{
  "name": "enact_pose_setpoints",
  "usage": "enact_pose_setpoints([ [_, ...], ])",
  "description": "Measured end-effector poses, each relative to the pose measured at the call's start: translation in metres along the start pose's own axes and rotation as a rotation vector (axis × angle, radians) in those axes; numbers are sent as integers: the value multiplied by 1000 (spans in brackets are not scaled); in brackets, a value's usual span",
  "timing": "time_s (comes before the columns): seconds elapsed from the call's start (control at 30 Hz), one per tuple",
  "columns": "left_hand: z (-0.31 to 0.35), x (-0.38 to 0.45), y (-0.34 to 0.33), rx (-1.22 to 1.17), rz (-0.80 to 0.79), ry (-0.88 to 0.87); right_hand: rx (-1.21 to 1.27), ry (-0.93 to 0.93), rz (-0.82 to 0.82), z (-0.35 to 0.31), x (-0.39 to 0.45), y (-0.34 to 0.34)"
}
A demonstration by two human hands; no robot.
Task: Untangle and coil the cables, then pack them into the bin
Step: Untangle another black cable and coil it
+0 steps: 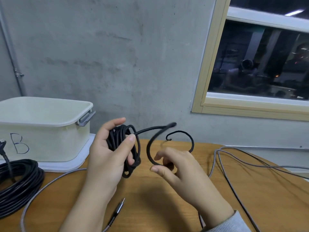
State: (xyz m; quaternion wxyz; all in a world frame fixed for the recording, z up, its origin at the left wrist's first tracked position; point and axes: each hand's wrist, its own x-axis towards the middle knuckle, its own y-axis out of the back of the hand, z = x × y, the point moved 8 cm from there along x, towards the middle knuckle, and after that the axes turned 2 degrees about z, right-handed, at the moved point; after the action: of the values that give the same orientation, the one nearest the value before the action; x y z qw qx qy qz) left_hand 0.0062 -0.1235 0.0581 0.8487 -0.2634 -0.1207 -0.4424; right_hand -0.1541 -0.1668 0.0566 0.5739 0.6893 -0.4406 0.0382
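My left hand [107, 158] grips a small coil of black braided cable [122, 144] above the table, thumb pressed across its loops. The free tail of that black cable [150, 154] curls out to the right in a loop, blurred. My right hand [180, 171] holds this tail between thumb and fingers, just right of the coil. A white bin [50, 143] marked "B" stands at the back left on its lid. A grey braided cable [234, 186] lies loose across the wooden table, its metal plug [120, 205] below my hands.
A large coil of thick black cable [18, 186] with a plug lies at the left edge, in front of the bin. The round wooden table [150, 198] ends at a concrete wall. A window is at the upper right.
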Motion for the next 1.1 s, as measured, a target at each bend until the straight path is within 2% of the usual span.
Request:
enact_pose_setpoints([
  [0.1, -5, 1, 7, 112, 34, -4, 107, -91, 31, -2, -1, 3],
  [0.2, -9, 0, 7, 191, -9, 24, 221, -205, 237, 14, -1, 22],
  [0.3, -10, 0, 2, 84, -73, 87, 167, -345, 337, 43, -3, 35],
  [0.43, -4, -3, -10, -229, -192, 204, -18, -606, 208, 80, -13, 33],
  [0.5, 1, -6, -17, -289, -255, 209, -96, -684, 98, 86, -17, 24],
  [0.57, 2, -8, -22, -272, -288, 198, -125, -719, 69, 82, -17, 19],
  [0.63, -1, -11, -27, -173, -329, 176, -159, -658, 146, 69, -13, 22],
  [0.7, -6, -15, -32, -80, -362, 174, -222, -510, 210, 49, -6, 28],
  [0.83, -12, -21, -39, -36, -403, 211, -183, -239, 187, 29, 1, 26],
  [0.93, -11, -20, -37, -32, -402, 216, -44, -172, 220, 28, 0, 32],
  [1.1, -12, -23, -38, -22, -436, 240, -31, -69, 390, 19, -1, 43],
])
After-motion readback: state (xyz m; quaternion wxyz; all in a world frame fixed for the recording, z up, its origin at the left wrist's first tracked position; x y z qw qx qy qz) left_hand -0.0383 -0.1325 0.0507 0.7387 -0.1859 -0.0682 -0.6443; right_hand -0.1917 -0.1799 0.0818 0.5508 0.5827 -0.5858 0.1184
